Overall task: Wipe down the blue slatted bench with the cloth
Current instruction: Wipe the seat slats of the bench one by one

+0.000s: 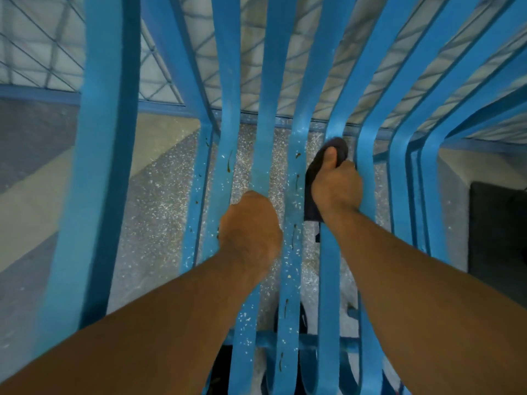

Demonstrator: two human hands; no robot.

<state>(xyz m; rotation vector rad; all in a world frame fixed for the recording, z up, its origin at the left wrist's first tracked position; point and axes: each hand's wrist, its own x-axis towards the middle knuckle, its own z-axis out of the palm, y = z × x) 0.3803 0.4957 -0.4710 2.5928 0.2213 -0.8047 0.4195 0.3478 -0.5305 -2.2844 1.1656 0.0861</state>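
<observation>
The blue slatted bench point(105, 172) fills the view, its painted slats running away from me and curving up into the backrest. Several middle slats carry white paint flecks and small brown rust marks. My right hand point(336, 186) grips a dark cloth point(313, 172) wrapped round one slat near the seat's bend, thumb pressed on top of the cloth. My left hand point(251, 226) is curled round a neighbouring slat to the left, closer to me; its fingers are hidden beneath the slat.
Speckled grey floor point(159, 212) shows through the gaps. A blue wire-mesh fence point(42, 52) stands behind the backrest. A dark rectangular object point(496, 232) lies at the right. A blue crossbar point(268, 342) runs under the seat near me.
</observation>
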